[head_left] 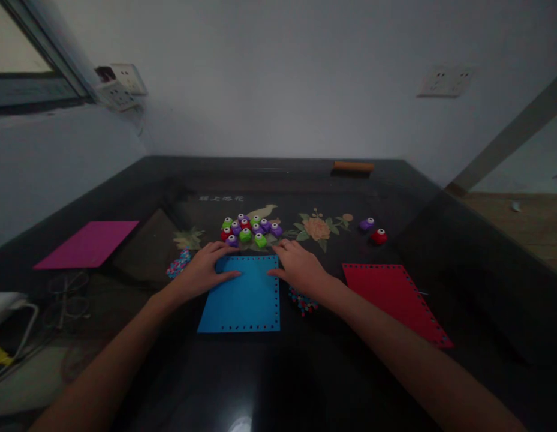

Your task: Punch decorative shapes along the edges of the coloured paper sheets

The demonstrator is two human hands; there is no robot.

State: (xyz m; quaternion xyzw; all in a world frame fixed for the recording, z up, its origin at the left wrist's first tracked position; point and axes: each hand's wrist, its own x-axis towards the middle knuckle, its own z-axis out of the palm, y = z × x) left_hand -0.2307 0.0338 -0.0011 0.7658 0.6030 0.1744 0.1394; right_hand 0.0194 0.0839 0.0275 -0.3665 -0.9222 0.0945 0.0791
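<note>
A blue sheet (pixel 246 294) with a row of small holes along its top, right and bottom edges lies flat on the dark table. My left hand (pixel 208 270) rests at its upper left, thumb on the sheet and fingers stretched toward the top edge. At the upper right corner, my right hand (pixel 300 267) touches the sheet with thumb and fingers apart. Just beyond the top edge sits a cluster of small purple, green and red pieces (pixel 246 234), each with a white, dark-centred dot. Heaps of tiny pink and blue bits lie beside my left wrist (pixel 179 263) and under my right wrist (pixel 303 303).
A red sheet (pixel 390 300) with edge holes lies to the right, a magenta sheet (pixel 89 245) to the left. One purple piece (pixel 367 224) and one red piece (pixel 379 236) stand apart. A brown roll (pixel 353 167) lies by the wall; cables (pixel 66 300) are at left.
</note>
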